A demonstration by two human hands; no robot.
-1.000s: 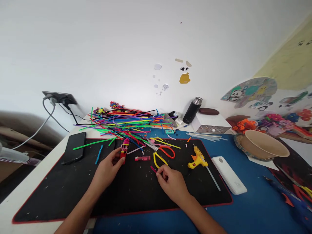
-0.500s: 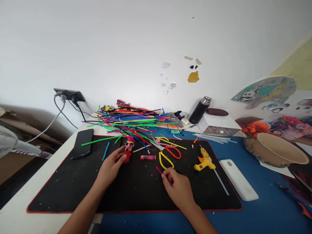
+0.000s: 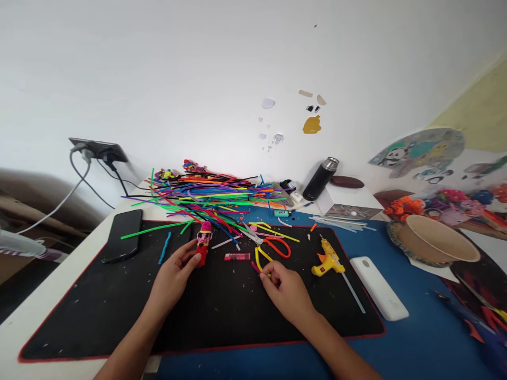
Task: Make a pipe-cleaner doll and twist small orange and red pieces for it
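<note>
My left hand (image 3: 177, 271) is closed round the lower part of a small red and pink doll (image 3: 204, 240), which stands upright above the black mat (image 3: 114, 301). Between the thumb and fingertips of my right hand (image 3: 287, 289) is a short magenta pipe cleaner piece (image 3: 255, 267), its tip pointing up and left. Just beyond that hand lie scissors (image 3: 277, 246) with one orange and one yellow handle loop; the yellow loop is partly covered by my fingers. A pink lighter (image 3: 237, 256) lies on the mat between my two hands.
Many coloured pipe cleaners (image 3: 214, 192) are heaped against the wall. On the right are a yellow glue gun (image 3: 329, 258), a white power bank (image 3: 379, 288) and a bowl (image 3: 439, 237). A black phone (image 3: 123, 235) lies left, near a twisted blue piece (image 3: 165, 247). A black flask (image 3: 320, 178) leans at the back.
The view has shifted slightly, so most things sit a little further left. My right hand has moved a little closer to the scissors' yellow loop. Both hands keep their holds.
</note>
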